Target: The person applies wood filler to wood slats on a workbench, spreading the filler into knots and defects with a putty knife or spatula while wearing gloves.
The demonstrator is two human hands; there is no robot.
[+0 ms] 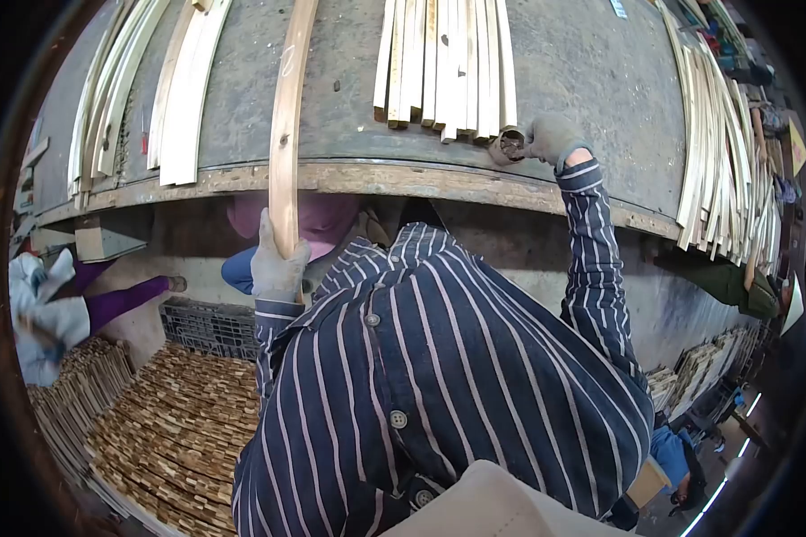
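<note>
My left hand (pixel 280 271), in a pale grey glove, is closed round the near end of a long wooden plank (pixel 285 139). The plank runs over the table edge and away across the worktable (pixel 349 89). My right hand (pixel 553 140), also gloved, rests at the table's near side. Its fingers are round a small brownish, round thing with a dark hollow face (pixel 510 145); its kind I cannot make out. Just beyond that thing lies a bundle of pale wooden strips (pixel 448 67), their near ends uneven.
More strips lie at the table's left (pixel 188 98) and right (pixel 712 143). A large stack of wood pieces (pixel 175 430) stands on the floor at left, beside a black plastic crate (pixel 208 327). Other people are nearby, one in purple trousers (pixel 121 300) at far left.
</note>
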